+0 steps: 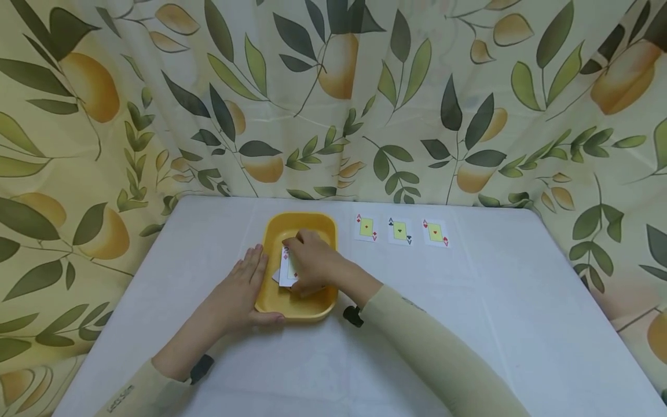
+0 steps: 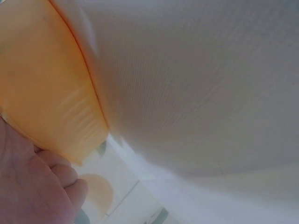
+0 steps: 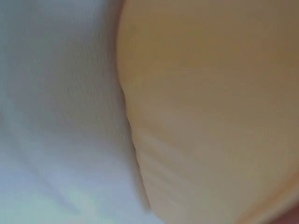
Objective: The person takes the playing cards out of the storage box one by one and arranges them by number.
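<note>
A yellow tray [image 1: 327,304] stands on the white table, with playing cards [image 1: 286,271] inside it. The top card has red diamond marks, and part of it is covered by fingers. My right hand [image 1: 312,260] reaches over the tray's right side and grips that card with curled fingers and thumb. My left hand [image 1: 241,292] lies along the tray's left rim, fingers straight and thumb near the front edge. The left wrist view shows this hand [image 2: 37,186] against the tray's outer wall [image 2: 56,102]. In the right wrist view only the tray's wall [image 3: 210,107] and cloth show clearly.
Right of the tray, three aces lie face up in a row: a diamond ace [image 1: 366,227], a black-suited ace [image 1: 399,231] and a heart ace [image 1: 435,233]. A curtain [image 1: 333,116] with fruit and leaf prints hangs behind the white-covered table [image 1: 469,324].
</note>
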Demonstrator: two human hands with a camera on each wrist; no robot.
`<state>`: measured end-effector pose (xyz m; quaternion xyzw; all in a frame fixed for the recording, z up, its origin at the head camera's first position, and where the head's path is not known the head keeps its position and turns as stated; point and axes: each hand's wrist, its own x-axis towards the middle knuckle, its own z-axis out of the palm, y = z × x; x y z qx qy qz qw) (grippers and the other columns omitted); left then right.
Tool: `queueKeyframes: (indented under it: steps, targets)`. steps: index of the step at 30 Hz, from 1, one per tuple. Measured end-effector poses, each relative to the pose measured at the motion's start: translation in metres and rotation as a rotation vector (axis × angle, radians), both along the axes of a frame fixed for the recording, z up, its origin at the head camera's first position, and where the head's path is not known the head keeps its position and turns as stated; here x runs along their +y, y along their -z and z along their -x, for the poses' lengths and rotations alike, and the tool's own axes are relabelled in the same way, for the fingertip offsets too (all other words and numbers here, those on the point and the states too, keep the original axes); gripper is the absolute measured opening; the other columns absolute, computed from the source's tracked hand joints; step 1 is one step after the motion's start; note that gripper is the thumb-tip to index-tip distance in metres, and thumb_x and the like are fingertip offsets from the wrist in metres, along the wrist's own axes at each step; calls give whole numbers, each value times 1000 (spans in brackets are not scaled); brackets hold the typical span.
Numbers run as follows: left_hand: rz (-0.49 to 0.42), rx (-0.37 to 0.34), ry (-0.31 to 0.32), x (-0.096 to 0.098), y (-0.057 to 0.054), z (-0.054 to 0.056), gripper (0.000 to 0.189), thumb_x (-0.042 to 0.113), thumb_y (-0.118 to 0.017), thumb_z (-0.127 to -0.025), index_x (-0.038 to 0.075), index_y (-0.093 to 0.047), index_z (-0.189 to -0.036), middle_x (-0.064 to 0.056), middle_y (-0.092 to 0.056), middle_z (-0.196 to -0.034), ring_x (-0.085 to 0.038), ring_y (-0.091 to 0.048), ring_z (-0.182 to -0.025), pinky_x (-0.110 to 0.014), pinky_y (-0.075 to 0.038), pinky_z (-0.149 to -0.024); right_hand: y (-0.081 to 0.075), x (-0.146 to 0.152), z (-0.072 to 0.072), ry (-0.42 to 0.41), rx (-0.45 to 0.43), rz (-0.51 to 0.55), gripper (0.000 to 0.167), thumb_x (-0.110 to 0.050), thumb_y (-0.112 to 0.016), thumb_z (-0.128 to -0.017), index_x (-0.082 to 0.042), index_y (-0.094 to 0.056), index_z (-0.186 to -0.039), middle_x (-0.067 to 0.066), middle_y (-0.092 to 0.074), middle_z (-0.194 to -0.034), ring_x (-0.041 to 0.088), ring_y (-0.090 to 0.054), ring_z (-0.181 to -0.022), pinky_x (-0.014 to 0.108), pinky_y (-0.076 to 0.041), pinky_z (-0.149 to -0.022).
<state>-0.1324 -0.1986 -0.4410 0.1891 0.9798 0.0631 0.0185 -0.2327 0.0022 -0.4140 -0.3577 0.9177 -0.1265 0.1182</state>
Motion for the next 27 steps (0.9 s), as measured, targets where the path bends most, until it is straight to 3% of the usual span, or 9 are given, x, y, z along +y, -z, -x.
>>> queueKeyframes:
  steps: [12,27]
  targets:
    - [-5,3,-12,4,-2,-2,133,89,-54,-71,-6,-17,-156,-23,-4,-166,-38,-9,-153,-51,-22,-122,-34,44,1,81,34,106,95,-40,-91,-64,-16,-48,-145,4,-43,-129,20,-41,-112,31,-49,-94]
    - [0,-3,-35,5,-2,-1,135,91,-54,-69,-5,-17,-157,-22,-5,-166,-37,-8,-154,-50,-22,-122,-37,82,12,143,51,85,96,-43,-89,-66,-13,-45,-145,7,-43,-129,23,-41,-114,35,-51,-96]
